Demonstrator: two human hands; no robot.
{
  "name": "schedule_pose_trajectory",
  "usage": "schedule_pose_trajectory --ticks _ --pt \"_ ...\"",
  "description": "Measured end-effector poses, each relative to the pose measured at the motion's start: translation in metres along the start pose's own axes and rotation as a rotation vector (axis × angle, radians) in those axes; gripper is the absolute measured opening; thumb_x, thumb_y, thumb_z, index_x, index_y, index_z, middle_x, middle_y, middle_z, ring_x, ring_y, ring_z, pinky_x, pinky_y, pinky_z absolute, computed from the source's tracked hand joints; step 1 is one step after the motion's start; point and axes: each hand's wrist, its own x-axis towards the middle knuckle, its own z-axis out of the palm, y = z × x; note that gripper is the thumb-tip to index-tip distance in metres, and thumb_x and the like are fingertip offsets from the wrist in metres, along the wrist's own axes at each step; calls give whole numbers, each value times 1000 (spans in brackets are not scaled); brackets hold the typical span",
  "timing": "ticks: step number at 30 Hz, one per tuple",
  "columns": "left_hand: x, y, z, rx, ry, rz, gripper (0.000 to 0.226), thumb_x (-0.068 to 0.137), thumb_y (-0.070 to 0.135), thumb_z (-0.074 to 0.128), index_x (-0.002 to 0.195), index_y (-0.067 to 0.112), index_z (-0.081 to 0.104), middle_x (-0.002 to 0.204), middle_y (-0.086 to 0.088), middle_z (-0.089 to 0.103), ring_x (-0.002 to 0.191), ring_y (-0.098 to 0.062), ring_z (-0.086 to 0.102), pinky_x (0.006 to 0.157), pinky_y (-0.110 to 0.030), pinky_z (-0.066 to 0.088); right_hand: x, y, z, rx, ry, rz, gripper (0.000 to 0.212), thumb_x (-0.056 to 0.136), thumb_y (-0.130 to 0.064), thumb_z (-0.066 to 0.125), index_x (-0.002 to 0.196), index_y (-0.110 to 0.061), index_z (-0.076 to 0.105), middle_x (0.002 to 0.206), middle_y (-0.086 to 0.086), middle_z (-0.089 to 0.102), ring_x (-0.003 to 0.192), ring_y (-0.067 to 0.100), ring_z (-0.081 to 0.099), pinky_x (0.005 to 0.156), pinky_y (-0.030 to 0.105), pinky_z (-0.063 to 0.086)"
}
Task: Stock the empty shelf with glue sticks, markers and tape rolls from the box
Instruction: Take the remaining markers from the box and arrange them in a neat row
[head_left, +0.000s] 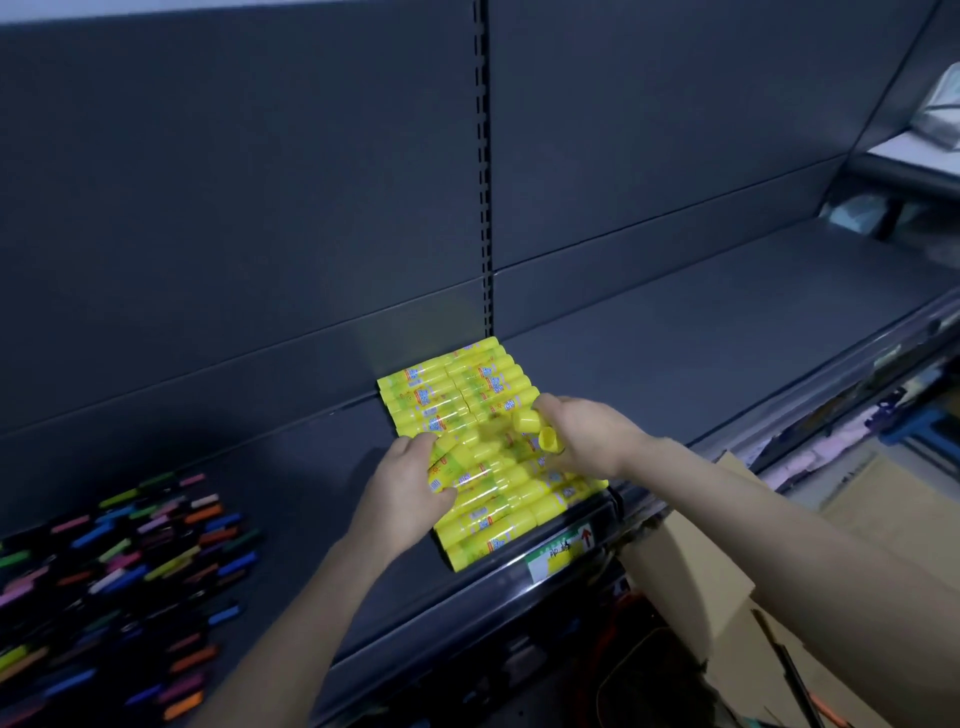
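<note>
**Both hands on glue sticks at mid-shelf**

The left hand (408, 488) curls round a small bundle of yellow sticks (448, 465), thumb on the near side, above the left edge of the laid-out block. The right hand (584, 434) pinches two capped sticks (537, 428), whose round yellow ends point toward the left hand; it sits over the block's right edge. The patch between the hands is blurred, so I cannot tell whether the held sticks touch those beneath.

Under both hands, the glue sticks (467, 395) lie flat on the dark grey shelf (701, 322). They lie crosswise in two columns side by side, packed tight. The block runs from the back panel (234, 182) at the foot of the slotted upright (484, 156) to the front lip.

A green and white price label (558, 556) with a red arrow sits on the lip, just below the nearest sticks. Well to the left on the same shelf lies a loose heap of markers (130, 561) with caps of many colours. To the right, below the shelf's edge, stands the cardboard box (685, 566), its flaps open beneath the right forearm.
</note>
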Motion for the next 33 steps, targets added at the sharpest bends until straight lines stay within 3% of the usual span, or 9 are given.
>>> schedule_pose_trajectory --ticks 5,9,13,18,21,25,30,33 --pt "29 -12 -11 -11 -60 -13 72 76 27 75 137 14 39 126 -4 48 111 -17 49 84 -21 38 22 -2 -7 -8 -14 55 46 81 -32 64 115 -11 41 106 11 56 96 33 56 74 39 48" --pt "60 -18 -20 7 -37 -26 69 75 28 76 132 13 40 125 -5 49 109 -18 49 83 -24 38 50 0 -15 -71 -3 73 43 82 -30 63 113 -12 39 108 9 56 99 32 55 76 36 41" --pt "92 -23 -22 38 -30 -33 69 74 29 79 131 11 43 125 -6 48 112 -21 50 90 -29 41 88 -7 -25 -155 10 25 42 87 -30 61 118 -12 39 114 8 54 111 30 48 91 45 33" --pt "129 -30 -18 93 -26 -9 61 71 29 82 118 8 50 113 -7 50 104 -24 52 86 -33 44 139 -19 -27 -245 -1 24 39 88 -9 55 122 -12 39 123 9 48 117 33 40 104 60 23" --pt "148 -35 -15 158 -7 14 61 68 30 83 115 8 51 110 -8 51 104 -26 51 84 -39 46 165 -22 -23 -218 -12 26 45 88 -6 57 126 -15 35 124 8 44 119 35 36 101 67 24" --pt "165 -42 -7 187 -26 16 67 68 37 83 119 9 50 115 -7 50 109 -25 48 87 -37 44 189 -23 -12 -155 -57 -7 48 88 -12 60 128 -14 35 126 10 41 118 33 36 85 50 44" --pt "166 -52 -9 100 35 12 76 64 39 85 126 11 51 120 -4 52 112 -24 48 92 -35 40 198 -12 -12 23 -85 -30 74 73 -31 79 133 -15 37 126 9 42 120 30 34 98 47 41" --pt "145 -62 -1 -10 185 -53 68 64 31 86 121 7 55 119 -5 55 111 -24 49 92 -29 37 190 0 -9 121 -31 48 82 72 -35 80 138 -19 35 130 9 40 123 31 32 101 48 38"
